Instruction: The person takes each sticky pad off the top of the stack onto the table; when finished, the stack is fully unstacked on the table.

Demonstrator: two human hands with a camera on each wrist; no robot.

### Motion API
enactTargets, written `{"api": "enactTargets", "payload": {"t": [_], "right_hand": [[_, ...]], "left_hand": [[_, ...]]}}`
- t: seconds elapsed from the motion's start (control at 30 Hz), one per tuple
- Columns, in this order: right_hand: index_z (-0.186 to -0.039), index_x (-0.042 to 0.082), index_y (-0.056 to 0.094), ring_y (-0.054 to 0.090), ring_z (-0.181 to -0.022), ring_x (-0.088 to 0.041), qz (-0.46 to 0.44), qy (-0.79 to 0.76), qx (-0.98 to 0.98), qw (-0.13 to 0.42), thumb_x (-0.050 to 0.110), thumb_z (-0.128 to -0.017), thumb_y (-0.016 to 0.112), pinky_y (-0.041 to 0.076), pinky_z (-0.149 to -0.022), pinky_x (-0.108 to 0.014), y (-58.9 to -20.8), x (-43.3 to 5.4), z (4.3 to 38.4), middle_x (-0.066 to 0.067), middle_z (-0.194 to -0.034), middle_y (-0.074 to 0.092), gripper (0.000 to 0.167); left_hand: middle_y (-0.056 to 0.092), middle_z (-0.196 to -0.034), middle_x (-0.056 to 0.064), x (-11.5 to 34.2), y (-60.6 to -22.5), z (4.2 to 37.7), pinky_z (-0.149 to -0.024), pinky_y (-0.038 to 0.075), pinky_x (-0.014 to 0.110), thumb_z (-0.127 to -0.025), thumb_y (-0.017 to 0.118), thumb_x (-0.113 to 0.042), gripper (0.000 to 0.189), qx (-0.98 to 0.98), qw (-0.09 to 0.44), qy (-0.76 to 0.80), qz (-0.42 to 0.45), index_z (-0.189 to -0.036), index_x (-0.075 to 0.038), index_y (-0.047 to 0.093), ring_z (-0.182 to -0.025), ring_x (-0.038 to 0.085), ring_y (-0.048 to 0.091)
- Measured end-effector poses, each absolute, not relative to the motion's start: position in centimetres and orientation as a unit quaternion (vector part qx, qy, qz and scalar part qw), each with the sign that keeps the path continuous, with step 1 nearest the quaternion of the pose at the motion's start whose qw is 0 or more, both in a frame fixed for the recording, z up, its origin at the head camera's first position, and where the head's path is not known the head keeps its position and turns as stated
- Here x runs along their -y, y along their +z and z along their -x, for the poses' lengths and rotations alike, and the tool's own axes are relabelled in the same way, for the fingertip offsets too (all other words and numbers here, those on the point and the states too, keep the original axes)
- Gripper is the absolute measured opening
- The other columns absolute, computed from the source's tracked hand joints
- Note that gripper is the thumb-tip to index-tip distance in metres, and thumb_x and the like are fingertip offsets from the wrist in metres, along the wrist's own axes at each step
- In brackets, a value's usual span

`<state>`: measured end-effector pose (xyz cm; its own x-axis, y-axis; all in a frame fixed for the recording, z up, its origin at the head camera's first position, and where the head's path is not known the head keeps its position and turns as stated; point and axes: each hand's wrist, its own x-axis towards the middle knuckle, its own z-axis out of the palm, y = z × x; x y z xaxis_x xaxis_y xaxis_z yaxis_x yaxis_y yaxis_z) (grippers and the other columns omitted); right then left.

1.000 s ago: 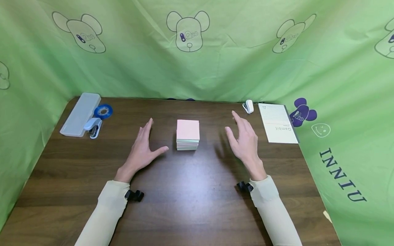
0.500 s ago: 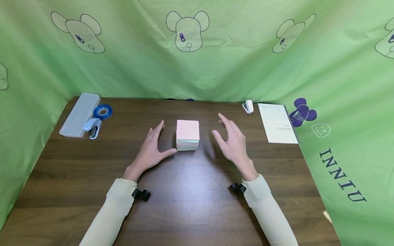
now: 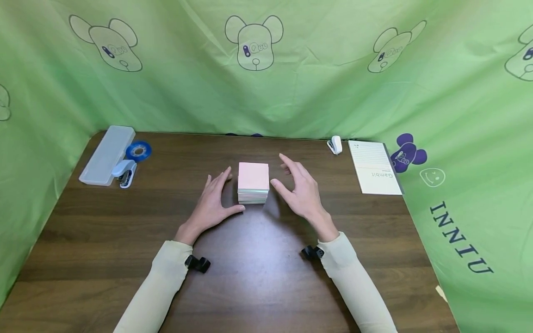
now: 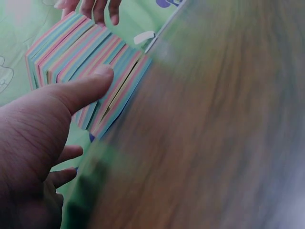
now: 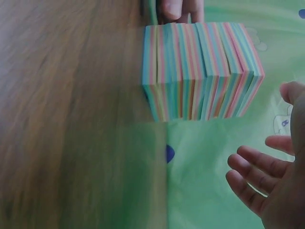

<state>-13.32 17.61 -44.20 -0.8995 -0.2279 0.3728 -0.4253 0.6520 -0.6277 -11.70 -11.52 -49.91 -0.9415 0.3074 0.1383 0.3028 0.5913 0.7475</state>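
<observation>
Cream cloth up front: two loose, lightly creased sleeves (image 3: 154, 286), each with a small black device (image 3: 197, 263) at the wrist, over a dark, streaky wood-grain table (image 3: 258, 296) with a glossy patch of light. Now the hands! Left hand (image 3: 210, 203), fingers extended, thumb stretched wide, gripping nothing; its thumb tip sits by the stack's near corner, and whether it touches cannot be told. Right hand (image 3: 300, 192), thumb and fingers parted just as loosely, nothing held, just off the other side. And between them, on the table, the paper stack (image 3: 253, 182): a squared block, matte pink on top, sides striped in pink, blue and yellow, layers slightly uneven, thin dark gaps showing between some. Further back, on the left, a smooth pale-blue stapler (image 3: 125, 173), a frosted oblong case (image 3: 106, 157) and a round blue tape roll (image 3: 130, 152); on the right, a lined notepad (image 3: 372, 169) and a little white stapler (image 3: 335, 144). Behind everything, softly wrinkled green fabric (image 3: 258, 106) with line-drawn animal heads.
</observation>
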Motion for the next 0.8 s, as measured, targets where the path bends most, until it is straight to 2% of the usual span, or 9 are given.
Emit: {"api": "enactTargets", "payload": {"t": [0.13,0.3,0.5,0.63,0.8], "right_hand": [[-0.163,0.018,0.057,0.07,-0.109,-0.034,-0.191,0.387,0.894,0.121,0.036,-0.102,0.078,0.058,-0.092,-0.051,-44.0,-17.0,13.4,-0.014,-0.131,0.071,0.067],[-0.16,0.018,0.059,0.07,-0.106,-0.026,-0.2,0.38,0.896,0.11,0.038,-0.1,0.08,0.059,-0.087,-0.049,-43.9,-16.4,13.6,-0.01,-0.13,0.071,0.067],[-0.155,0.015,0.065,0.072,-0.104,-0.025,-0.211,0.376,0.897,0.096,0.039,-0.1,0.082,0.06,-0.084,-0.047,-43.8,-15.9,13.7,-0.01,-0.132,0.07,0.062],[-0.157,0.015,0.063,0.07,-0.104,-0.025,-0.208,0.374,0.901,0.075,0.04,-0.098,0.083,0.059,-0.083,-0.046,-43.7,-15.7,13.8,-0.009,-0.134,0.067,0.067],[-0.161,0.015,0.06,0.063,-0.096,-0.023,-0.206,0.377,0.902,0.048,0.04,-0.094,0.089,0.055,-0.077,-0.038,-43.7,-15.6,14.0,-0.008,-0.128,0.064,0.077]], "left_hand": [[0.056,-0.163,0.02,11.1,-50.1,11.7,-0.14,0.001,0.061,-0.087,0.098,-0.032,0.118,-0.891,0.0,0.419,-0.174,-0.176,-0.005,0.026,-0.163,0.042,0.035],[0.056,-0.164,0.02,10.7,-50.3,11.9,-0.14,0.0,0.06,-0.086,0.099,-0.031,0.113,-0.892,0.0,0.417,-0.173,-0.173,-0.004,0.033,-0.166,0.044,0.03],[0.058,-0.162,0.018,10.7,-50.6,12.1,-0.14,0.0,0.061,-0.086,0.099,-0.031,0.107,-0.896,-0.003,0.409,-0.174,-0.171,-0.004,0.039,-0.165,0.044,0.031],[0.058,-0.163,0.017,10.5,-50.6,12.1,-0.139,0.001,0.062,-0.086,0.099,-0.033,0.105,-0.902,-0.004,0.396,-0.172,-0.169,-0.004,0.043,-0.164,0.044,0.033],[0.06,-0.161,0.017,10.5,-50.7,12.2,-0.139,0.002,0.062,-0.085,0.099,-0.033,0.103,-0.903,-0.01,0.395,-0.168,-0.168,-0.004,0.045,-0.163,0.044,0.035]]}}
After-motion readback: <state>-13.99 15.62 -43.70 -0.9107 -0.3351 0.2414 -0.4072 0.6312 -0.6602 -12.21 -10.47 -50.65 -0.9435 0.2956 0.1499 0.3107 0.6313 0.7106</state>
